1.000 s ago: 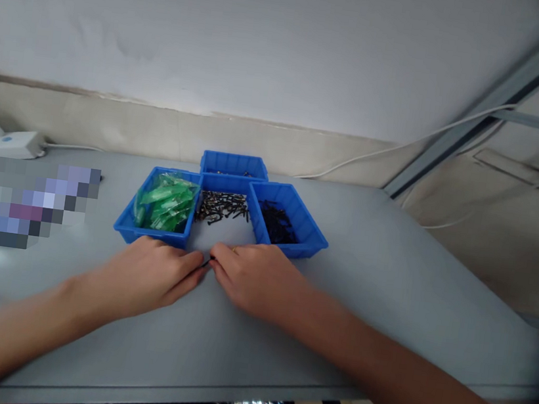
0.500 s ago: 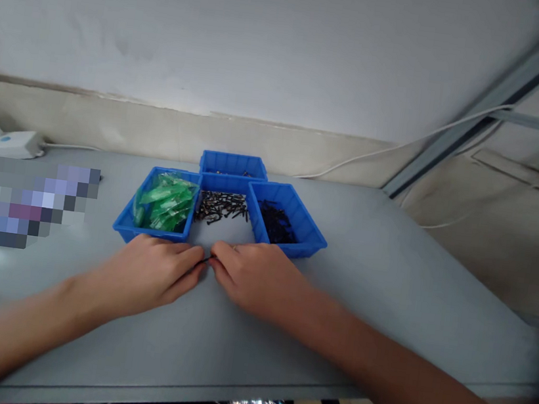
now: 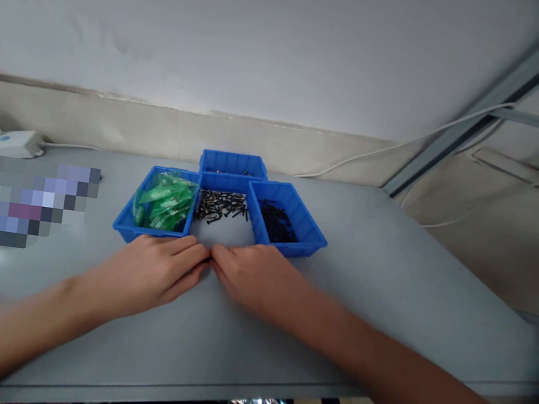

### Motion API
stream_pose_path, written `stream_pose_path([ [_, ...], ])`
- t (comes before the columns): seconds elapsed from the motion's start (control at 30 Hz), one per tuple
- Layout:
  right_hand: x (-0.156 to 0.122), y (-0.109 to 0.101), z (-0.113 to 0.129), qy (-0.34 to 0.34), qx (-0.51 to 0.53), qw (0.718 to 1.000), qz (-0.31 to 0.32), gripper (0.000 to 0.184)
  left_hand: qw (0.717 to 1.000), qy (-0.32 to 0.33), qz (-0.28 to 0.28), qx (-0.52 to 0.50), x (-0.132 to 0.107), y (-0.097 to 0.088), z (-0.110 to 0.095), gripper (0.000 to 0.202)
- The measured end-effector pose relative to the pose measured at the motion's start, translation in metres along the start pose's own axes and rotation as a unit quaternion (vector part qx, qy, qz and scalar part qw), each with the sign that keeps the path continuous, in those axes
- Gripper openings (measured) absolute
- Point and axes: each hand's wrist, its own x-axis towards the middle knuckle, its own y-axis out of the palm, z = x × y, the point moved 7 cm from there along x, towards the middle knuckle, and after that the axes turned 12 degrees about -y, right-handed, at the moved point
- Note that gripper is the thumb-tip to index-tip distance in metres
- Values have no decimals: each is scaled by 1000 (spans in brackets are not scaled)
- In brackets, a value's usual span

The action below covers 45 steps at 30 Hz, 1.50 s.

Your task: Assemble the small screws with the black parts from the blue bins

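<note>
My left hand (image 3: 155, 273) and my right hand (image 3: 259, 280) meet fingertip to fingertip above the table, just in front of the blue bins. Both are closed in a pinch on a thin dark piece (image 3: 209, 259), which the fingers almost wholly hide; its kind cannot be made out. Behind the hands lies a loose pile of dark screws (image 3: 222, 206) on the tabletop. The left blue bin (image 3: 122, 226) holds green pieces in clear plastic bags (image 3: 167, 202). In the right blue bin (image 3: 309, 224) lie black slender parts (image 3: 277, 221).
A third blue bin (image 3: 233, 163) stands behind the pile, with small parts inside. On the grey table (image 3: 388, 277) a blurred-out object (image 3: 35, 204) lies at left, near a white power strip (image 3: 18, 146). A metal frame post (image 3: 474, 116) rises at right, and a white cable (image 3: 355, 155) runs along the wall.
My fingertips have come closer together, and the dark piece that showed between them is now mostly covered. The bins and the pile stay as they were.
</note>
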Motion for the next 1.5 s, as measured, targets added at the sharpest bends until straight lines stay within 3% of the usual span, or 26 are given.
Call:
stream_pose_path([
  [0.37, -1, 3, 0, -11, -7, 1000, 20, 11, 999, 12, 30, -34, -2, 3, -1, 28],
  [0.67, 1, -9, 0, 20, 32, 999, 7, 17, 997, -22, 65, -37, -1, 8, 3, 24],
  [0.93, 1, -2, 1, -11, 0, 1000, 2, 15, 996, -28, 82, 0, 0, 14, 5, 25],
  [1.2, 0, 0, -1, 9, -3, 1000, 20, 15, 990, -62, 128, 12, 1, 18, 8, 24],
  [1.37, -1, 0, -3, 22, 8, 999, 28, 10, 989, -66, 130, 28, 1, 17, 8, 21],
  [1.5, 0, 0, -4, 24, 12, 999, 33, 9, 993, -50, 102, 28, 1, 14, 7, 21],
])
